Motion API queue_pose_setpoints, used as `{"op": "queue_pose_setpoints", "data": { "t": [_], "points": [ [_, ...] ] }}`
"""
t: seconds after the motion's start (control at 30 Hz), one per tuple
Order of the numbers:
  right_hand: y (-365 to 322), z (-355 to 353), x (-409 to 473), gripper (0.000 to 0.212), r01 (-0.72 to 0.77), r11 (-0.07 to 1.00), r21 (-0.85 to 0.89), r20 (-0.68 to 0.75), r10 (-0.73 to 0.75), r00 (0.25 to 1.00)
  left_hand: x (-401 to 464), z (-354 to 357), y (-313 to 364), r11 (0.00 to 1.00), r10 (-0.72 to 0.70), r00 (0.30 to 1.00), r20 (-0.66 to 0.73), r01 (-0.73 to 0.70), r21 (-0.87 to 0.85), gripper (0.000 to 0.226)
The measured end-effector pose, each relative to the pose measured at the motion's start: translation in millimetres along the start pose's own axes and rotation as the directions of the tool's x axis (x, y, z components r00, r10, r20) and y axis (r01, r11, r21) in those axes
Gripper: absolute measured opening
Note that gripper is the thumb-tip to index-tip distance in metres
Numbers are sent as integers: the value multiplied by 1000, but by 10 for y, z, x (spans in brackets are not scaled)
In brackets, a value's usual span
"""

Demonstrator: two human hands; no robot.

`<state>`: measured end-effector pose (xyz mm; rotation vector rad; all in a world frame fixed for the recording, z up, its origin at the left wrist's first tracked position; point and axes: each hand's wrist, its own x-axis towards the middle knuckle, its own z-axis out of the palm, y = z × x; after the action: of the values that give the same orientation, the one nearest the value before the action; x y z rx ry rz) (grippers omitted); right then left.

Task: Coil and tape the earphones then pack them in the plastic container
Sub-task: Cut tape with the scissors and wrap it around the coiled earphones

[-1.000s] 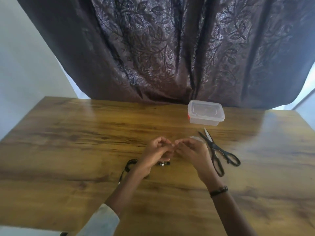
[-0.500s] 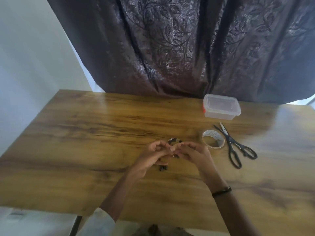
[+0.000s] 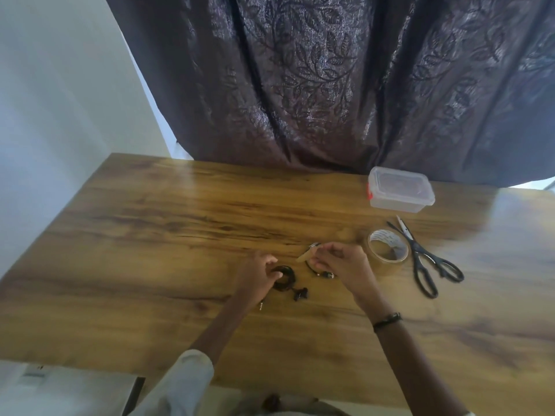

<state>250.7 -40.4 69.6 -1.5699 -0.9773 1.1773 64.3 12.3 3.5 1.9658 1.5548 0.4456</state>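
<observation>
Now — left hand (image 3: 258, 276) fingers pinch coiled earphones (image 3: 283, 277) mid-table | right hand (image 3: 342, 265) fingers pinch, seemingly, tape strip (image 3: 307, 254)

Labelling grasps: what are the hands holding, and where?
Left hand presses the black coiled earphone cable at its rim; right hand pinches a tape strip end.

One head-worn wide-angle view, looking forward and steeply down over the wooden table (image 3: 150, 235) from its near edge, close in; curtain (image 3: 300, 85) fills the far side.
</observation>
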Motion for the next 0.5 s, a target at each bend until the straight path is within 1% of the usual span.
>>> {"op": "queue_pose_setpoints", "data": {
  "t": [0.1,0.2,0.27,0.33,0.4,0.43,0.5],
  "points": [
    [-3,16,8,10,14,1000,-27,0,-14,1000,26,20,18,987,75,997,-7,-73,146,25],
    [-6,35,7,9,28,999,-41,2,-28,1000,35,36,35,964,154,988,-6,-149,219,21],
    [-4,37,6,8,44,997,-55,15,-43,999,33,28,46,951,201,980,13,-198,237,19],
    [-6,37,11,9,53,996,-70,13,-52,999,31,-10,58,958,200,979,31,-202,202,16],
    [-18,38,26,9,58,994,-96,-7,-59,998,33,-79,81,978,174,984,29,-176,113,15],
    [-27,32,36,9,78,989,-126,-18,-81,997,37,-119,101,985,165,986,26,-166,51,14],
    [-60,11,46,8,164,962,-219,-36,-176,984,39,-208,147,986,147,988,41,-143,-85,15]
  ]
}}
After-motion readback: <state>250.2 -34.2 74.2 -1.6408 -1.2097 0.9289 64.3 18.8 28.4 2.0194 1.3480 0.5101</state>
